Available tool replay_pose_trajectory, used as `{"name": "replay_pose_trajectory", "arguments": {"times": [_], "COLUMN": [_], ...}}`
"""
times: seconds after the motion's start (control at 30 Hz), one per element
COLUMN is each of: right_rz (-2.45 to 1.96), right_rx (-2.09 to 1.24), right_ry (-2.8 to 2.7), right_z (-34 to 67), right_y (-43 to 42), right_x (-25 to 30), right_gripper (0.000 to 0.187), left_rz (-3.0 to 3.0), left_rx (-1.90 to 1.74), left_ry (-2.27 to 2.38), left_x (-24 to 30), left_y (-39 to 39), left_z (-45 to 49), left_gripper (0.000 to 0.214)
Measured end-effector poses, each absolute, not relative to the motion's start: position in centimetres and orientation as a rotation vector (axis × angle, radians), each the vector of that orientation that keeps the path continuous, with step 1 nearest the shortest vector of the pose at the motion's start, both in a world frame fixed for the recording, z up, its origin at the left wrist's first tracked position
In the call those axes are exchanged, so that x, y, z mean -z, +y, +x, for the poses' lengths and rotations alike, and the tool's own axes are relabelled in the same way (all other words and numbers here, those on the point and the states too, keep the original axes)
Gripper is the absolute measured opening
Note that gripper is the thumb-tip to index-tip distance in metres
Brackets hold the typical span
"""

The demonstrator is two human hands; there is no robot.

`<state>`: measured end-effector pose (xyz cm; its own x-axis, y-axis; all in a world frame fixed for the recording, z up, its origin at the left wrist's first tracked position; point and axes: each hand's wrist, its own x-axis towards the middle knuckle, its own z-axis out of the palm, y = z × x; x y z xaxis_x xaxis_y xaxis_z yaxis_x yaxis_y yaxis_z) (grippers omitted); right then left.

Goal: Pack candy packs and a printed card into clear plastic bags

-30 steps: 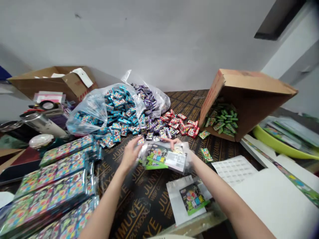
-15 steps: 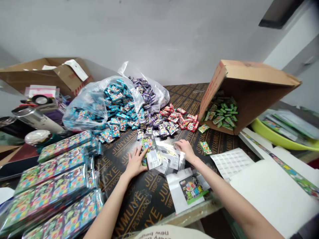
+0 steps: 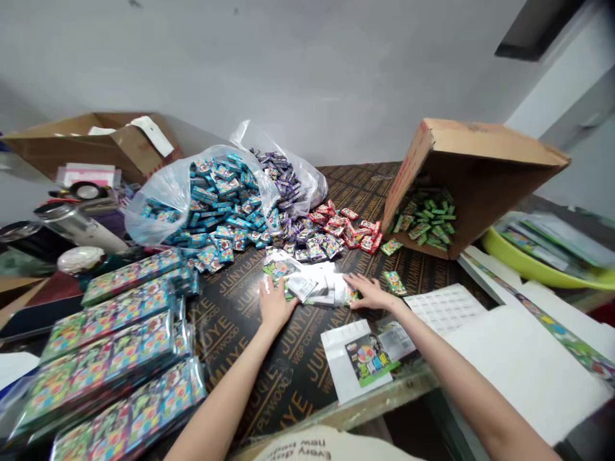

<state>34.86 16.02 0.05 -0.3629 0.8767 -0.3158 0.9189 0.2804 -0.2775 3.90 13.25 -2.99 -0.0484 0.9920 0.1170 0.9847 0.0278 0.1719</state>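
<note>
Clear plastic packets (image 3: 307, 283), left hand (image 3: 275, 305), right hand (image 3: 369, 292) open on them, sachet heap (image 3: 225, 208) behind

The person is wearing what looks like a cream garment (image 3: 327, 446) with dark printed lettering, upside down along the view's bottom edge and reading "every day new". The left forearm (image 3: 223, 397) and right forearm (image 3: 461, 390) are showing bare, tapering to a slim left hand (image 3: 275, 306) and right hand (image 3: 371, 292).

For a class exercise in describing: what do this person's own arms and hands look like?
Both the left hand and the right hand are bare, without gloves. The forearms are slim and uncovered to the frame's edge; no sleeve, watch, bracelet or ring shows.
</note>
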Motion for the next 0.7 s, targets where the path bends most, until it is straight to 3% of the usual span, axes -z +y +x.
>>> {"name": "replay_pose_trajectory", "arguments": {"times": [0.1, 0.17, 0.23, 0.4, 0.7], "right_rz": [2.102, 2.2, 2.036, 1.663, 1.484], "right_rx": [0.265, 0.104, 0.087, 0.182, 0.23], "right_ry": [2.295, 2.384, 2.589, 2.589, 2.616], "right_z": [35.7, 34.6, 32.4, 27.5, 28.7], "right_y": [16.5, 17.5, 18.4, 18.4, 15.8], "right_x": [-0.4, -1.0, -1.3, -0.1, -1.7], "right_gripper": [0.053, 0.044, 0.046, 0.076, 0.054], "left_rz": [2.104, 2.095, 2.067, 2.008, 1.758], "left_rx": [-0.35, -0.392, -0.473, -0.558, -0.722], "left_ry": [2.242, 2.17, 2.022, 1.68, 1.676], "left_x": [2.5, 2.3, 2.3, 2.4, 0.9], "left_y": [13.6, 13.6, 13.4, 12.9, 7.4], "left_z": [8.2, 10.9, 12.7, 11.9, 4.9], "left_gripper": [0.079, 0.076, 0.07, 0.067, 0.05]}}
